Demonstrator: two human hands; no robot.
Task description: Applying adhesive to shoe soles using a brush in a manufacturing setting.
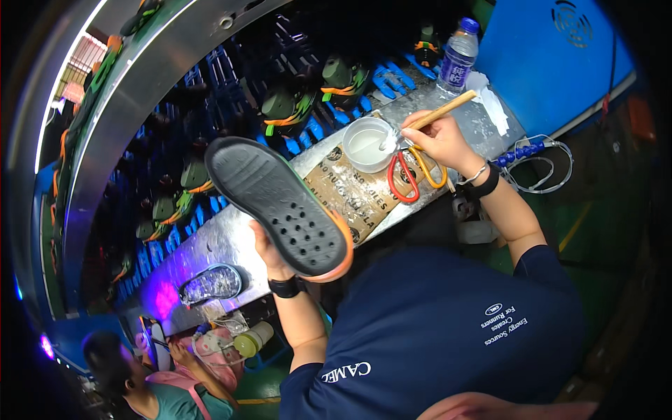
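Navy tee and black bands on both wrists, pretty low-key fit tbh

So the T-shirt [420, 329] is plain dark navy with short sleeves, left sleeve [305, 386] at 8 o'clock from mid-shirt and right sleeve [544, 269] at 2. There's big white lettering [346, 372] around 8 o'clock too, plus a small white oval mark [493, 309] at 2 with little lines of text [500, 326] just under it. Chunky black wristband [285, 286] at 5 o'clock from the left hand [269, 252], and another wide black band [486, 183] between 4 and 5 from the right hand [442, 143], with a thin pale bracelet [478, 171] just beside it.
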